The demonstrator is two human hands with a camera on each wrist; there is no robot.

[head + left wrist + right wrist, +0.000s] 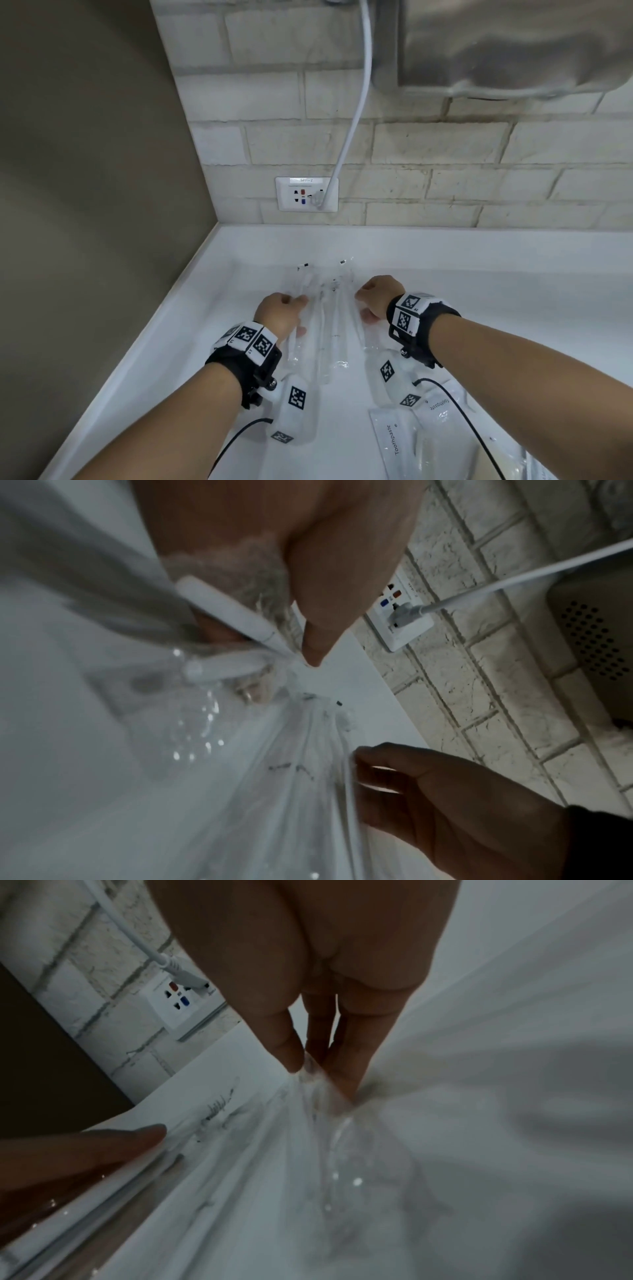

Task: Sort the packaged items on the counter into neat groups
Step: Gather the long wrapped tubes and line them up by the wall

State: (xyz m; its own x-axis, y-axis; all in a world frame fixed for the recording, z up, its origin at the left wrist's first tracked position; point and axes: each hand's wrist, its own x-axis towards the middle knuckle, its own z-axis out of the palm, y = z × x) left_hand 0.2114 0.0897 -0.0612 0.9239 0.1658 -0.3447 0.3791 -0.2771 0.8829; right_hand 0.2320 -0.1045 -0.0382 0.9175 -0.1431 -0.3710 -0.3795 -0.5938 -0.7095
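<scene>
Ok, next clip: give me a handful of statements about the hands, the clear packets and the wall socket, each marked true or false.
1. Both hands are on the clear toothbrush packets at the far part of the counter. True: the left hand is at their left edge, the right hand at their right edge.
2. The toothpaste packets lie between the two hands. False: they lie nearer the person, under the right forearm.
3. A white cable is plugged into the wall socket. True.
4. The right hand is lifted well clear of the packets. False: its fingertips pinch the clear wrap.
5. The wall behind the counter is bare and smooth. False: it is pale brick.
</scene>
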